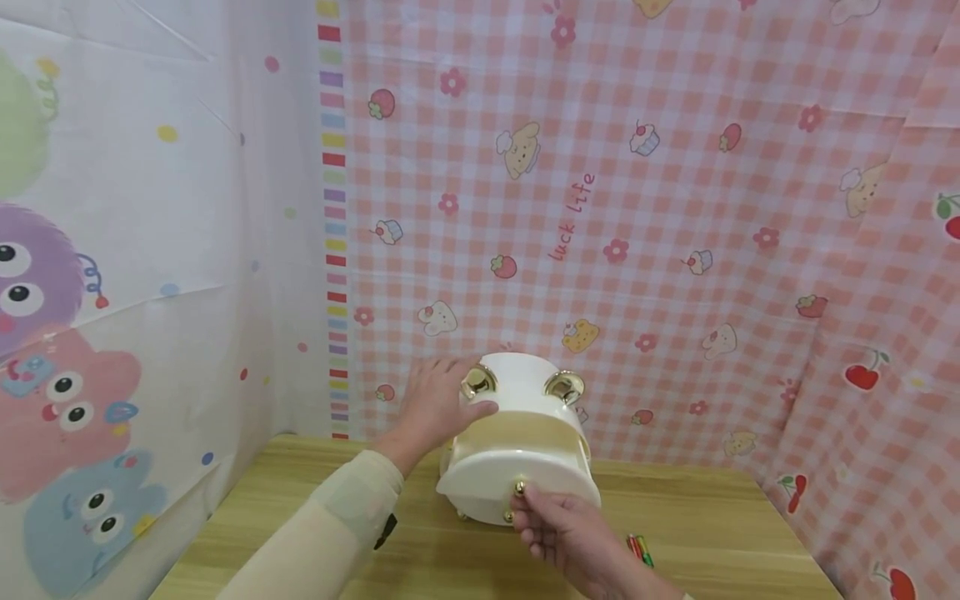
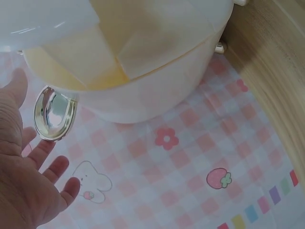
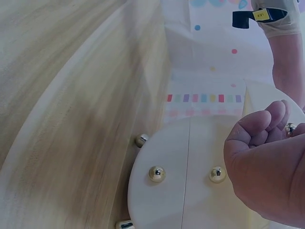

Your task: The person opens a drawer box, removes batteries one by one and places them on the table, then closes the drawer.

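Note:
A white rounded storage box (image 1: 517,375) with gold ear-shaped trims stands on the table. Its front is tipped or pulled outward, and a beige interior (image 2: 157,43) shows behind it. My right hand (image 1: 558,529) pinches a gold knob (image 1: 521,487) on the front panel (image 1: 480,487). In the right wrist view, two more knobs (image 3: 157,174) sit on lower panels, beside my curled right fingers (image 3: 259,125). My left hand (image 1: 435,400) is at the box's upper left, fingers spread around the gold ear (image 2: 55,113), one fingertip right at its edge.
Small red and green sticks (image 1: 639,550) lie on the wood-grain table (image 1: 697,517), right of the box. A pink checked cloth (image 1: 637,317) hangs close behind it. White cartoon-print cloth (image 1: 202,350) hangs on the left.

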Demonstrator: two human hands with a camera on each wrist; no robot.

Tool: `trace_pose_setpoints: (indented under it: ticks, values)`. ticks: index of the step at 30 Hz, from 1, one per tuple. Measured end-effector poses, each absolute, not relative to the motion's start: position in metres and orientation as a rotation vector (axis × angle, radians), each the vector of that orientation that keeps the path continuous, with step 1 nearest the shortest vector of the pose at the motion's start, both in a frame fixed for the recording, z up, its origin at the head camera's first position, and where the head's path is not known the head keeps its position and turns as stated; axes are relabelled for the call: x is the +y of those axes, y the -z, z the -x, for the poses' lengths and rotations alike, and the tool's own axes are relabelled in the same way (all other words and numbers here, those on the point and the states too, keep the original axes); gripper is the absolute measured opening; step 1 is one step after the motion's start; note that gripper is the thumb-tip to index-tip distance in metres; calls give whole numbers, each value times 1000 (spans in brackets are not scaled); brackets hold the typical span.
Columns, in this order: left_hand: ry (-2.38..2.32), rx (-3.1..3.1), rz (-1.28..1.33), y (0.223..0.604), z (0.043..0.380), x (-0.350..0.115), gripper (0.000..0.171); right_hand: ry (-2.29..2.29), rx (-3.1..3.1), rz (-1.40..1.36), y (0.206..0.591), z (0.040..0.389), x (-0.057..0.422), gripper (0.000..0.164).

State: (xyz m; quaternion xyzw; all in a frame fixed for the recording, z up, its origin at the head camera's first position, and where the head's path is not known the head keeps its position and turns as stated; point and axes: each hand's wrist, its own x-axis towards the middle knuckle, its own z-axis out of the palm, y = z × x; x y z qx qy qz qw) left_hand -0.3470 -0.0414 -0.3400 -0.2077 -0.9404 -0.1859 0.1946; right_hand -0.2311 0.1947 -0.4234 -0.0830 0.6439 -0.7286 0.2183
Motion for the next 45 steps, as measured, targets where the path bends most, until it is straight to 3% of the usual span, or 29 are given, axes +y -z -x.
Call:
trace_pose_setpoints:
  ticks: [45]
  values:
    - [375, -2618, 643, 338, 343, -47, 79, 2068, 1888, 145, 418, 277, 188, 38]
